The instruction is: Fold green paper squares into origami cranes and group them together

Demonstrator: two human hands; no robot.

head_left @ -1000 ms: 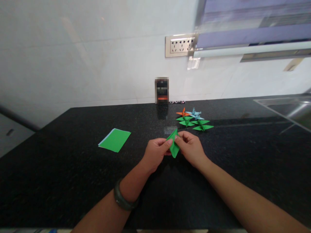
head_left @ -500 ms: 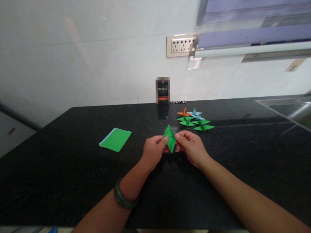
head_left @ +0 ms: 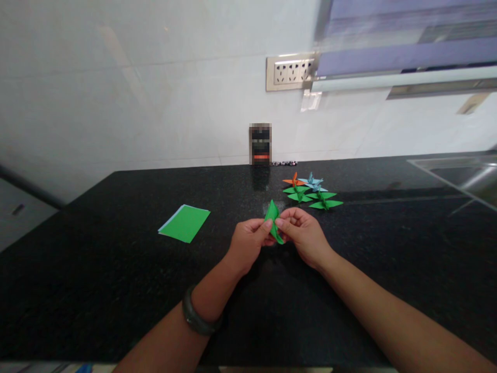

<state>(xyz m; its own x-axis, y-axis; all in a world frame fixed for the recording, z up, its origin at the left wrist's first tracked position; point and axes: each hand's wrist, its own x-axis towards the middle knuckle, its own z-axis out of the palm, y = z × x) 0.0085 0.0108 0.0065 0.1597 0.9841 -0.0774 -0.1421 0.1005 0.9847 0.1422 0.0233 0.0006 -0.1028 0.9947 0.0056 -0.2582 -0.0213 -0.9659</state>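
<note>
A folded piece of green paper point(head_left: 272, 217), narrow and pointed, is held just above the black counter point(head_left: 116, 269) at the middle of the view. My left hand point(head_left: 248, 243) pinches its left side with fingers closed, and a dark bangle sits on that wrist. My right hand point(head_left: 305, 235) pinches its right side, thumb and forefinger pressed on the fold. The two hands nearly touch each other.
Several finished paper cranes, two green point(head_left: 310, 197), one orange point(head_left: 293, 181) and one light blue point(head_left: 311, 182), lie behind my right hand. A stack of green paper sheets point(head_left: 185, 223) lies to the left. A small dark box point(head_left: 260, 144) stands against the wall, a sink point(head_left: 462, 173) at far right.
The green paper has been turned and folded narrower between my fingers, its tip now pointing up. Both hands stayed in about the same place.
</note>
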